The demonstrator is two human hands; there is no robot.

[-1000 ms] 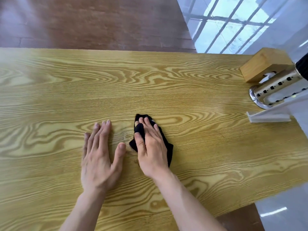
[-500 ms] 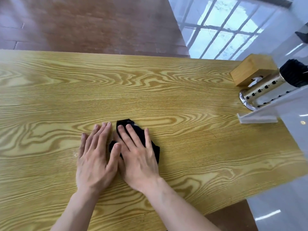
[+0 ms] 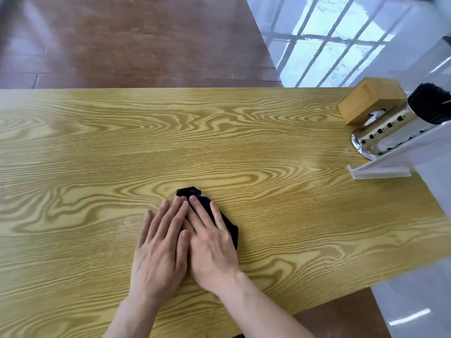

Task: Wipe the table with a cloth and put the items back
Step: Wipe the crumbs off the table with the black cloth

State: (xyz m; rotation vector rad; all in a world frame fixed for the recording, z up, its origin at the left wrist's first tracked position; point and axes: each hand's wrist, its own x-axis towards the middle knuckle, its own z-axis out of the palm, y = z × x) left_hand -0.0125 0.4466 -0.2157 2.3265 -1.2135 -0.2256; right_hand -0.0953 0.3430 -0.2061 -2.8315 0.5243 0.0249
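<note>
A black cloth [image 3: 227, 222] lies flat on the yellow wood-grain table [image 3: 219, 142], near its middle front. My right hand [image 3: 210, 242] presses flat on the cloth with its fingers spread, covering most of it. My left hand [image 3: 159, 250] lies flat beside it on the left, fingers stretched out, its thumb over the edge of my right hand and its fingertips reaching the cloth's left side. Only the cloth's far tip and right edge show.
At the table's right end stand a wooden block holder [image 3: 371, 103], a perforated steel cylinder [image 3: 388, 135] filled with black sticks, and a clear acrylic sign stand [image 3: 380, 170]. The table's right edge borders white glossy floor; red-brown floor lies beyond the far edge.
My right hand slid the cloth leftward until it met my left hand. Its fingers went from gripping the cloth to lying flat on it. My left hand now overlaps my right.
</note>
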